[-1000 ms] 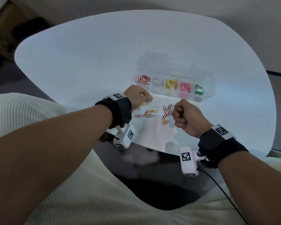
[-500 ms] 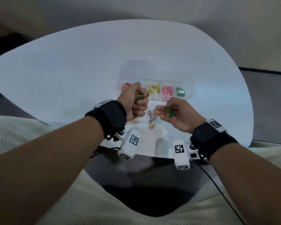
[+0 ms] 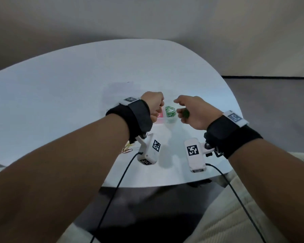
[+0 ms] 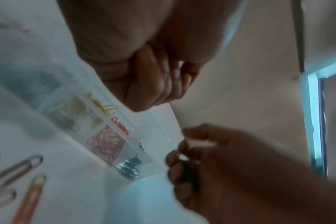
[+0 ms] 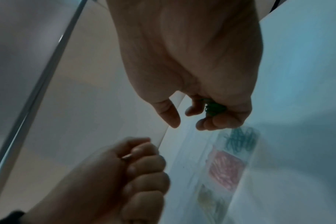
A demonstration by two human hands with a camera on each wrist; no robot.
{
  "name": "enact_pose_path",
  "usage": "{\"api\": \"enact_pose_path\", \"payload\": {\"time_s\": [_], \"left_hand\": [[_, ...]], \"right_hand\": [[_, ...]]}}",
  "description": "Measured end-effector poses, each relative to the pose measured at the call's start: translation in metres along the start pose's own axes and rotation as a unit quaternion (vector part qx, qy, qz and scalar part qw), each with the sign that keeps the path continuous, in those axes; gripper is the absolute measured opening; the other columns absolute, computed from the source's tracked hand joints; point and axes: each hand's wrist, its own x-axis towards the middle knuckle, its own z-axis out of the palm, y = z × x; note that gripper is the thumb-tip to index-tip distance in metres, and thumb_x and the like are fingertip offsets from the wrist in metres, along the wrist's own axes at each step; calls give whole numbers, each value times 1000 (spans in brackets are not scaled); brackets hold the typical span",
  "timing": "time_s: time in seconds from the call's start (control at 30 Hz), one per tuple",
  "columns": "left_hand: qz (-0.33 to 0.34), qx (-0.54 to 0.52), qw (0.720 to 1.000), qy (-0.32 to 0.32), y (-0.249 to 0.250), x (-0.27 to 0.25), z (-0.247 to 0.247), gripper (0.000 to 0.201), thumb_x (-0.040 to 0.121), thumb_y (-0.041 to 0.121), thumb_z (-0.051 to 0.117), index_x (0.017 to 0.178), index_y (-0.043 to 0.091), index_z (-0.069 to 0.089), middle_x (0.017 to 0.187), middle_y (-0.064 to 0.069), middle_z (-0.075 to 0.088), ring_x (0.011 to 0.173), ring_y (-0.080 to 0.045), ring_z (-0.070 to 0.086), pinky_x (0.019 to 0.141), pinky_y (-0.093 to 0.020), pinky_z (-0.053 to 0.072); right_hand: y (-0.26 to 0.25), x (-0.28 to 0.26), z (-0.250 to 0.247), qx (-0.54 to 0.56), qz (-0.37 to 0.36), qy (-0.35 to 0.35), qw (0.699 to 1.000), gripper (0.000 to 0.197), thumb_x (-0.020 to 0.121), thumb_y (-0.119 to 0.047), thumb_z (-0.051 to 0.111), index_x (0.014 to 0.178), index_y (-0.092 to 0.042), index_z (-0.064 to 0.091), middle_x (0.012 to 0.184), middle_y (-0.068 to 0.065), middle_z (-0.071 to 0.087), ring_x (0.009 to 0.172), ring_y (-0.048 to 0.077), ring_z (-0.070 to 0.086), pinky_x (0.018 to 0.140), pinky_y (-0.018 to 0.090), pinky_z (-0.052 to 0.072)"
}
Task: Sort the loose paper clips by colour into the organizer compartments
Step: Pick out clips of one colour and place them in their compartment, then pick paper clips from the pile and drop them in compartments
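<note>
The clear organizer lies mid-table, mostly hidden behind my hands. Its green compartment shows between them, with the pink compartment to its left. My right hand hovers just right of the green compartment and holds a small bunch of green paper clips in its curled lower fingers, while the thumb and forefinger stand apart. My left hand is a fist over the pink compartment, pinching a small clip whose colour is unclear. Loose paper clips lie under my left wrist.
The white rounded table spreads wide to the left and behind the organizer. Its near edge runs just below the wrist cameras, with cables hanging over it. In the left wrist view the yellow compartment shows beside the pink one.
Both hands have left the loose clips and moved forward to the organizer's right end. They now hang on either side of the green compartment, and the right thumb and forefinger have parted.
</note>
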Motion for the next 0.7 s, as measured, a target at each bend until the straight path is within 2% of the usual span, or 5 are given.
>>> {"api": "enact_pose_path", "payload": {"time_s": [0.3,0.4,0.57,0.63,0.7], "left_hand": [[-31,-78,996,34,-2,15,22,24,97,15,39,85,1,53,72,-11,52,56,-19,48,49,-23,41],[-8,-149,988,48,2,17,27,15,97,14,43,91,4,51,84,-11,50,65,-20,51,61,-27,48],[6,-179,983,28,5,21,38,13,96,26,48,85,18,49,74,-4,37,63,-17,34,60,-26,35],[1,-169,986,7,2,20,42,4,96,32,48,97,28,49,71,-2,28,60,-16,28,57,-25,29],[2,-147,989,4,-2,21,42,32,96,33,48,114,8,56,73,-2,31,59,-16,28,56,-25,29]], "right_hand": [[-10,16,5,60,9,-24,998,62,93,-50,55,143,-15,39,124,12,43,98,25,44,85,29,42],[-9,14,4,77,5,-20,997,63,94,-58,49,140,-16,42,113,9,45,87,21,40,78,26,39],[-2,8,-9,95,-27,3,995,31,98,-52,44,100,-22,49,145,21,43,133,36,44,111,36,37],[1,6,-15,103,-50,10,993,32,98,-51,44,108,-21,51,145,19,42,134,31,42,112,37,37],[3,3,-22,117,-71,16,990,48,98,-50,45,132,-16,48,138,12,50,123,23,52,108,33,39]]}}
